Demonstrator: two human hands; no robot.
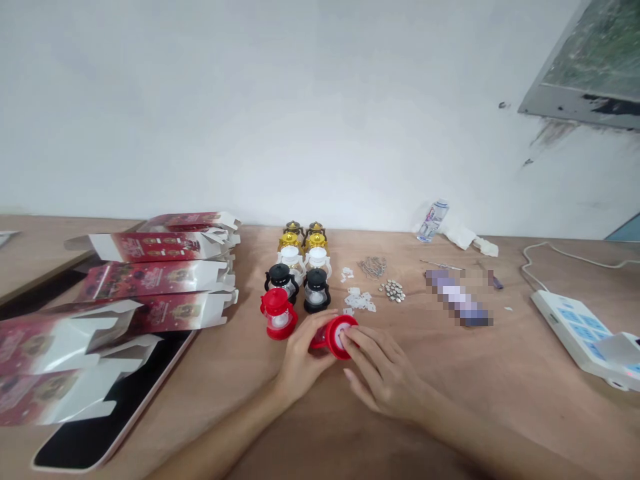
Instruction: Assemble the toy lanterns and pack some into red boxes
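Observation:
A small red lantern [320, 337] lies tipped on its side in my left hand [304, 355], whose fingers and thumb wrap around its body. Its round base faces right and shows a white disc [341, 335] in the middle. Fingertips of my right hand [383, 370] rest on that base, while the thumb stays apart below it; whether a small part lies under the fingertips is hidden. Just left stands another red lantern [278, 313], upright. Behind it are two black lanterns [317, 290], then white lanterns [317, 261], gold lanterns [316, 243] and dark bronze ones [293, 229] in pairs.
Piles of white plastic pieces [360, 300], button cells [394, 291] and metal bits [373, 267] lie beyond my hands. Printed red cartons [165, 280] cover the left side over a black tray [130, 393]. A screwdriver [441, 265], clear bottle [433, 220] and power strip [575, 327] are right.

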